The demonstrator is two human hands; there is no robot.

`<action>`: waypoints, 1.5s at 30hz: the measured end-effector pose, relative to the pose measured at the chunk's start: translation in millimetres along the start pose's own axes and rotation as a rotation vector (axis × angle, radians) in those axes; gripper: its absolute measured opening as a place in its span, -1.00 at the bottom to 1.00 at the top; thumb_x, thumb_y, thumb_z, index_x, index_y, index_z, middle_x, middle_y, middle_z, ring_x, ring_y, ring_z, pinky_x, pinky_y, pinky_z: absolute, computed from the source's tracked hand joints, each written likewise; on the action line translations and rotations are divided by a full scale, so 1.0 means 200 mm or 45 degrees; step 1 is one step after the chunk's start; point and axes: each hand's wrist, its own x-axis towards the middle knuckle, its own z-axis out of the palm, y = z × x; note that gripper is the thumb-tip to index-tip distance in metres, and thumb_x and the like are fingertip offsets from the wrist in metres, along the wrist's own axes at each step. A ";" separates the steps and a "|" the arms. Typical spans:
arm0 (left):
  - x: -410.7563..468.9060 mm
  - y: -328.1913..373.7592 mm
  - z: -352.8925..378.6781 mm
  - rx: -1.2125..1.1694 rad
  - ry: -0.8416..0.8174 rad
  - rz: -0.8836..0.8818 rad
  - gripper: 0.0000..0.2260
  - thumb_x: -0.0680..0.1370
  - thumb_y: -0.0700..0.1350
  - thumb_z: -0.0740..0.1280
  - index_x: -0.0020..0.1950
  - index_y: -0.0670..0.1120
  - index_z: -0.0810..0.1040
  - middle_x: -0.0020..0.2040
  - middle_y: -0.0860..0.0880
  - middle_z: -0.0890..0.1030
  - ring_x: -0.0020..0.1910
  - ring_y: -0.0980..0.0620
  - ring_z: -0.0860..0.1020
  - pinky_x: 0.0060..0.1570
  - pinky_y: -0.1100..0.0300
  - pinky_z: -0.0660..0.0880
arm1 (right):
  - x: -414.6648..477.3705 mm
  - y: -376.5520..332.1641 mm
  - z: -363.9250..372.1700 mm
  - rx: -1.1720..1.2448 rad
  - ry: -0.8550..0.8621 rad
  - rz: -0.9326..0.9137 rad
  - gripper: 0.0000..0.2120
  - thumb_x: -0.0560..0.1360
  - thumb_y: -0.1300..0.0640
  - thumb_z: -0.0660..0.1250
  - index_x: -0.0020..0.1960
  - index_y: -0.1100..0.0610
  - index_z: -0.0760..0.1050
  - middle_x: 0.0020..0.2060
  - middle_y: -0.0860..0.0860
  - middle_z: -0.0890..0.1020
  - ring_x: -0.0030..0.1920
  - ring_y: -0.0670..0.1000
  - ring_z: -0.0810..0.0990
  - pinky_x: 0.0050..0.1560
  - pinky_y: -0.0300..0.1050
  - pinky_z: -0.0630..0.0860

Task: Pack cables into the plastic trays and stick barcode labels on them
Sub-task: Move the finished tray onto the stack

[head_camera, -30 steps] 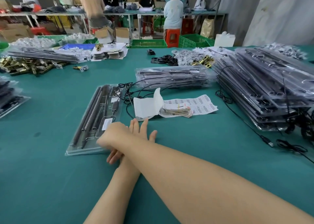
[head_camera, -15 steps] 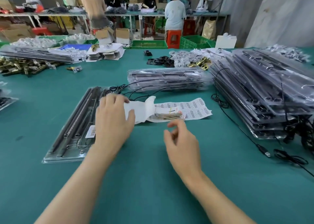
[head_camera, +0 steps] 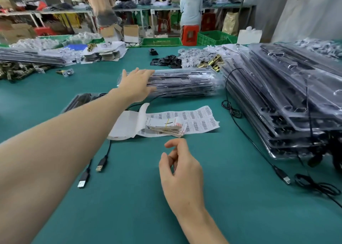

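Since half a second ago my left hand (head_camera: 137, 85) has left the tray at my near left and reached forward across the green table (head_camera: 231, 197); it now lies with its fingers spread flat against the left end of the small stack of clear plastic trays (head_camera: 185, 82) in the middle of the table. That near-left tray (head_camera: 81, 99) is now mostly hidden behind my forearm, so I see only its far end.

My right hand (head_camera: 182, 171) hovers low over the bare cloth, just short of the label papers. Its thumb and forefinger curl toward each other, not quite closed, and I cannot make out anything between them.

Between the hands lies the barcode label sheet (head_camera: 199, 118), with a bundle of printed cards (head_camera: 166, 126) on top of it and a curled white backing sheet (head_camera: 127, 123) at its left end. Two black USB cable plugs (head_camera: 92, 171) lie on the cloth beside my left forearm, their leads running back under the papers. On my right a tall pile of packed trays (head_camera: 288, 99) leans along the table edge, and a thin black cable (head_camera: 259, 151) trails from beside it to a plug near the loose coils at the far right.
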 end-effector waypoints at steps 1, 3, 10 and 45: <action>0.01 -0.02 0.00 -0.028 -0.029 0.033 -0.48 0.67 0.13 0.27 0.59 0.04 0.27 0.56 -0.05 0.38 0.54 -0.15 0.32 0.53 -0.26 0.15 | 0.00 0.00 0.00 0.005 -0.003 0.005 -0.87 0.54 0.01 0.26 0.06 -0.17 0.38 -0.25 -0.15 0.49 -0.28 -0.06 0.49 -0.27 -0.16 0.43; 0.02 -0.04 -0.01 -0.069 -0.064 0.112 -0.56 0.67 0.12 0.26 0.54 0.07 0.38 0.49 -0.05 0.46 0.44 -0.14 0.43 0.43 -0.15 0.36 | 0.01 0.00 0.00 0.025 -0.010 0.023 -0.87 0.54 0.01 0.25 0.06 -0.17 0.38 -0.26 -0.16 0.49 -0.27 -0.05 0.49 -0.26 -0.16 0.44; 0.04 -0.06 -0.04 0.095 -0.072 0.195 -0.61 0.68 0.15 0.22 0.51 0.15 0.39 0.39 -0.08 0.51 0.33 -0.19 0.50 0.23 -0.13 0.50 | 0.02 0.00 0.00 0.051 -0.029 0.038 -0.87 0.55 0.00 0.25 0.06 -0.17 0.37 -0.28 -0.11 0.49 -0.27 -0.03 0.50 -0.26 -0.17 0.44; 0.01 -0.07 -0.05 0.089 0.248 0.258 -0.56 0.60 -0.16 0.29 0.46 0.13 0.43 0.06 -0.12 0.43 0.14 -0.20 0.45 -0.04 -0.05 0.41 | 0.02 0.01 0.01 0.056 -0.033 0.049 -0.88 0.55 -0.01 0.28 0.07 -0.14 0.40 -0.36 -0.13 0.48 -0.31 -0.04 0.50 -0.27 -0.14 0.45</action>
